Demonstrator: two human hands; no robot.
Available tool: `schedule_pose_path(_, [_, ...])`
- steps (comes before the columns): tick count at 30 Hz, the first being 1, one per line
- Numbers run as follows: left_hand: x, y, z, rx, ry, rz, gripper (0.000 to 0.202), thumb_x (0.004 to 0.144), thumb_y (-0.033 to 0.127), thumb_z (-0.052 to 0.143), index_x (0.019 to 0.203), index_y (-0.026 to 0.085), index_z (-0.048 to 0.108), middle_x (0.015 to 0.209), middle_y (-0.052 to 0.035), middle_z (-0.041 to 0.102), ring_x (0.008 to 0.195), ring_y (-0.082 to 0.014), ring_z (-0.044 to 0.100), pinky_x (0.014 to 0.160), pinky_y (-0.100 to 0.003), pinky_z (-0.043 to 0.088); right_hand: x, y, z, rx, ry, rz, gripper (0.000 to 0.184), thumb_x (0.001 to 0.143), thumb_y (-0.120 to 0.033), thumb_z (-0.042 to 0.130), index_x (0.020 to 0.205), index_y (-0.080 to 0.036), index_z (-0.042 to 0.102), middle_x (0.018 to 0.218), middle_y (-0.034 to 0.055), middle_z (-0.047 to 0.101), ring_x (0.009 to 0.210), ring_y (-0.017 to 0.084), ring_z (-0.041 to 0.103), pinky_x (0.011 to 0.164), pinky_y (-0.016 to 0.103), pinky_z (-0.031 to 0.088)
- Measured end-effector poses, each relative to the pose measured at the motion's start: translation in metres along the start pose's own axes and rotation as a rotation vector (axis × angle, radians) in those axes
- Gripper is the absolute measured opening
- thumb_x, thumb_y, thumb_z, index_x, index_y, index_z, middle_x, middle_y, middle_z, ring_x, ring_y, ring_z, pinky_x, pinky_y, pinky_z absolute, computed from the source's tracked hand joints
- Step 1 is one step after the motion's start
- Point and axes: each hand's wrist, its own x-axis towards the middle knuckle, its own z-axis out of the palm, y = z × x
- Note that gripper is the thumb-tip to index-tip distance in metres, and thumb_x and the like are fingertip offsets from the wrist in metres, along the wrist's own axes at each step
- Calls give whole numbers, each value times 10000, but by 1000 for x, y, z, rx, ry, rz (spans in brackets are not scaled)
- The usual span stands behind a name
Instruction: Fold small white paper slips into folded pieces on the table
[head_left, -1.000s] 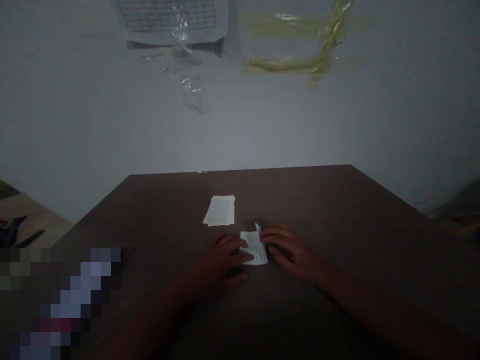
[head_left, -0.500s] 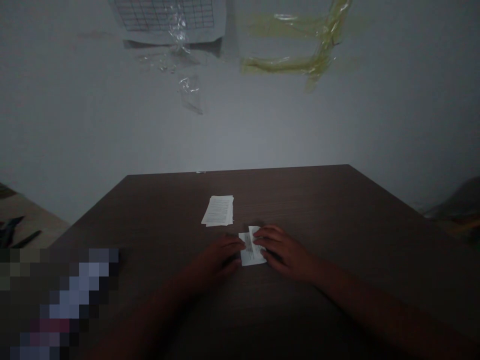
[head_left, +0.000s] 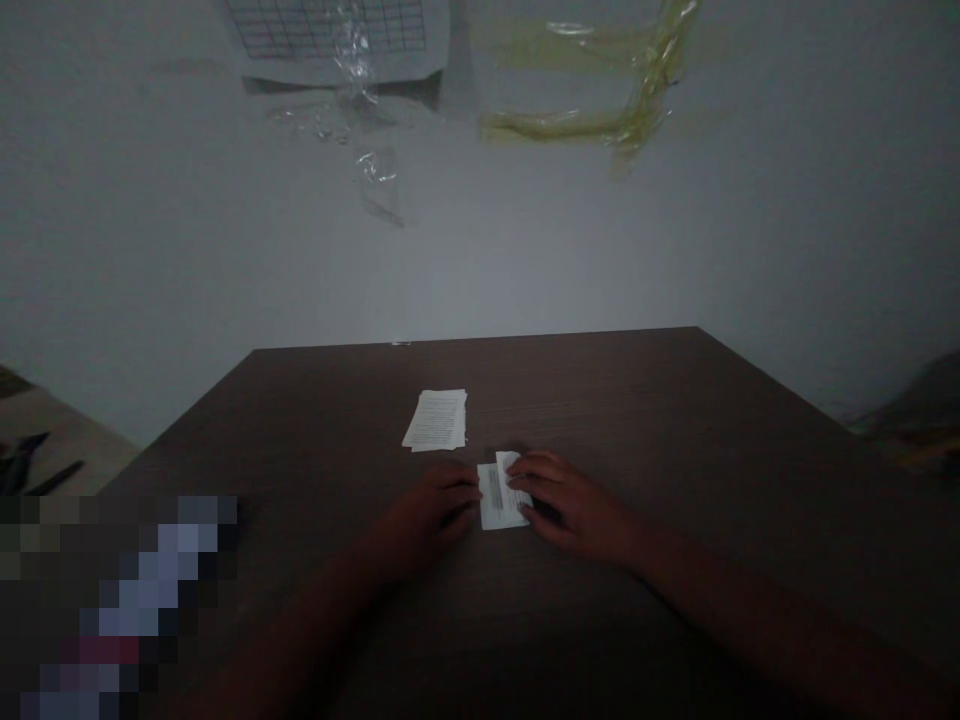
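Note:
A small sheet of printed paper [head_left: 493, 505] lies on the table, its right part folded over into a flap. Across that flap rest the spread fingertips of my right hand [head_left: 574, 505], pressing it from the right side. My left hand [head_left: 435, 510] is beside the sheet's left edge, its fingers stretched out and the fingertips at or just touching the edge. Beyond my hands, a little to the left, lies a loose stack of printed paper sheets [head_left: 437, 420].
The brown table [head_left: 600, 390] meets a pale wall [head_left: 525, 250] at its far edge. On the wall are a gridded sheet [head_left: 330, 40], clear tape and strips of yellow tape [head_left: 570, 128]. A pixelated patch covers the lower left. Dark objects [head_left: 22, 465] lie left of the table.
My left hand has drawn slightly left, its fingertips moving off the sheet's face to its left edge. My right hand stays on the folded flap.

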Motion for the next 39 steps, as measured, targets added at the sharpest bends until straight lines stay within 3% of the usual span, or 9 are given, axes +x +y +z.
schedule_pose_path(9, [1,2,-1,21,-10,23,320,1117,183,678,1383,253,842,1576,-113,786,1481,-321,719,1328,-513,587,0,1,-1,60,0,17,365,1136,-311,800,1498,-274,768,1436,142,807,1392,332,767,1190,549,678])
schedule_pose_path(14, [1,1,0,28,6,42,294,1122,160,690,1361,235,844,1540,-116,803,1476,-319,731,1316,-534,599,3,0,-2,23,5,2,313,1197,-264,692,1498,-256,778,1393,146,830,1360,325,779,1195,549,682])
schedule_pose_path(19, [0,0,1,36,8,24,318,1120,159,677,1376,234,852,1558,-107,808,1475,-324,746,1327,-506,596,2,1,-4,1,-17,-34,386,1217,-198,603,1568,-251,754,1441,154,840,1407,312,768,1221,557,668])
schedule_pose_path(25, [1,0,-1,35,-13,39,342,1142,190,661,1418,262,850,1571,-108,818,1483,-311,750,1327,-525,598,0,5,-1,-41,-14,-62,325,1204,-201,647,1496,-213,790,1445,160,855,1410,297,787,1232,530,672])
schedule_pose_path(31, [2,6,-7,61,-36,16,401,1129,148,634,1439,256,864,1595,-95,824,1516,-302,740,1361,-454,557,2,5,0,-45,2,-92,264,1194,-224,700,1427,-220,823,1399,157,870,1369,295,808,1200,507,697])
schedule_pose_path(35, [4,6,-8,77,-68,20,421,1115,129,628,1437,257,867,1604,-90,821,1543,-297,722,1379,-442,534,3,6,1,-63,-6,-103,272,1166,-217,753,1423,-258,834,1414,144,868,1391,307,798,1231,540,676])
schedule_pose_path(39, [4,2,-5,73,-85,22,434,1108,133,618,1454,242,856,1606,-104,815,1543,-296,717,1377,-450,534,2,8,2,-67,-20,-103,266,1162,-221,755,1418,-221,830,1417,156,869,1418,313,786,1267,567,646])
